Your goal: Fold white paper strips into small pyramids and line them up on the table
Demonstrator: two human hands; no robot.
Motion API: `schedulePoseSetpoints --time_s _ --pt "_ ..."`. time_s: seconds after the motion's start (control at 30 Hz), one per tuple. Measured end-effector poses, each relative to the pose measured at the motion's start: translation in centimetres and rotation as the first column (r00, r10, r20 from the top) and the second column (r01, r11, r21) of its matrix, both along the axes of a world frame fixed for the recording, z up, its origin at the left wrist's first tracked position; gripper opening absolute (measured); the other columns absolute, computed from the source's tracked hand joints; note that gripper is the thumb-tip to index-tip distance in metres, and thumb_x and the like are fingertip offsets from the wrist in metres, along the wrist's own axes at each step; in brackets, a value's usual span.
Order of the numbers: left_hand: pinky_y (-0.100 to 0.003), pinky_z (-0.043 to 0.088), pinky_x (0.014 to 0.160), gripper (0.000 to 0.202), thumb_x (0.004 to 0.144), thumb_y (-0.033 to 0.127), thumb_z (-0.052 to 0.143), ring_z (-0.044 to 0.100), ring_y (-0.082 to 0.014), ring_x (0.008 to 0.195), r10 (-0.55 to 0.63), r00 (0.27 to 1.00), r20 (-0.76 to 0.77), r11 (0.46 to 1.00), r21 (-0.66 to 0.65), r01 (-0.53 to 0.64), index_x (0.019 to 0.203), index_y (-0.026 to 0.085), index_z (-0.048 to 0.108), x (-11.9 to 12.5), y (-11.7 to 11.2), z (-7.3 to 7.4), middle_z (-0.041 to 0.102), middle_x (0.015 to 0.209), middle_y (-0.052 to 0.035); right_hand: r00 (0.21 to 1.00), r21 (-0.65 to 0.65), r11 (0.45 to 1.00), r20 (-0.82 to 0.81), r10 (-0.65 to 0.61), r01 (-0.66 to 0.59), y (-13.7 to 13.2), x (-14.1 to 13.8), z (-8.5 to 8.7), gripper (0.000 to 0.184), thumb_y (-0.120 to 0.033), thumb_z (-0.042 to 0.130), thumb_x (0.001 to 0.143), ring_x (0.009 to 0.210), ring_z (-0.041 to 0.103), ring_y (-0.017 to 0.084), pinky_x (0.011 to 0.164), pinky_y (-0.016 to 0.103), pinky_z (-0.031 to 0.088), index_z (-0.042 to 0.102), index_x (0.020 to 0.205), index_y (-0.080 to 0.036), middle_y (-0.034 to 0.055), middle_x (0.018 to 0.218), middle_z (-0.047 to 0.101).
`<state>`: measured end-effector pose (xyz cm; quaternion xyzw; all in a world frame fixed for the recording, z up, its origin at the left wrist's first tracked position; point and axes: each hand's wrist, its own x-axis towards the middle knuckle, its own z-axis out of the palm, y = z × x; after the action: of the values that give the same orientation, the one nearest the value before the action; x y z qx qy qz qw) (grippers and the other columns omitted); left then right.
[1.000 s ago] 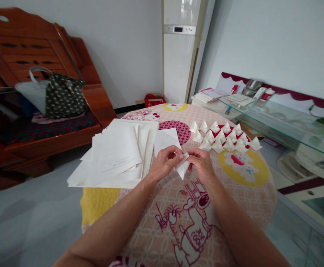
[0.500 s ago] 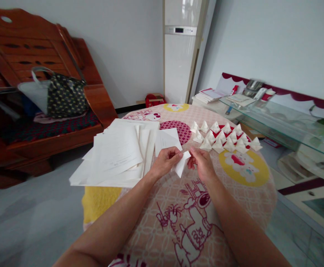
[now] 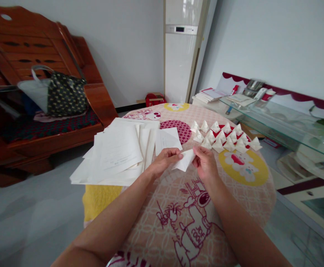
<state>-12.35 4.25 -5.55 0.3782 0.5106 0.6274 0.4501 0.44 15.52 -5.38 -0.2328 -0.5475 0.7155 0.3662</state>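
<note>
Between my hands is a small folded piece of white paper (image 3: 186, 161), held above the patterned tablecloth. My left hand (image 3: 165, 161) pinches its left side between thumb and fingers. At its upper right corner, my right hand (image 3: 205, 160) has the paper pinched as well. Several small folded paper boats (image 3: 220, 138) stand in rows just beyond my right hand. A flat white sheet (image 3: 167, 139) lies beyond my left hand, beside a stack of white papers (image 3: 117, 152).
The round table (image 3: 156, 207) wears a pink cloth with cartoon prints. A glass-topped stand (image 3: 284, 115) with cups and papers is at the right. On the left, bags (image 3: 66, 94) rest on a wooden bench (image 3: 100, 100). A tall white cabinet-like unit (image 3: 180, 63) stands behind.
My right hand has shifted slightly to the right. The folded paper between my hands has turned and now shows a wider face.
</note>
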Motion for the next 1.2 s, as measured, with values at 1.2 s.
schedulePoseSetpoints --time_s 1.2 --pt "-0.022 0.038 0.058 0.027 0.074 0.031 0.077 0.053 -0.0099 0.064 -0.086 0.992 -0.097 0.994 0.061 0.093 0.090 0.015 0.062 -1.0 -0.2 0.5 0.062 0.075 -0.0001 0.979 0.101 0.979 0.119 0.166 -0.179 0.7 0.5 0.6 0.026 -0.039 0.078 0.068 0.044 0.057 0.012 0.039 0.022 0.034 0.077 0.084 -0.019 0.0001 0.060 0.069"
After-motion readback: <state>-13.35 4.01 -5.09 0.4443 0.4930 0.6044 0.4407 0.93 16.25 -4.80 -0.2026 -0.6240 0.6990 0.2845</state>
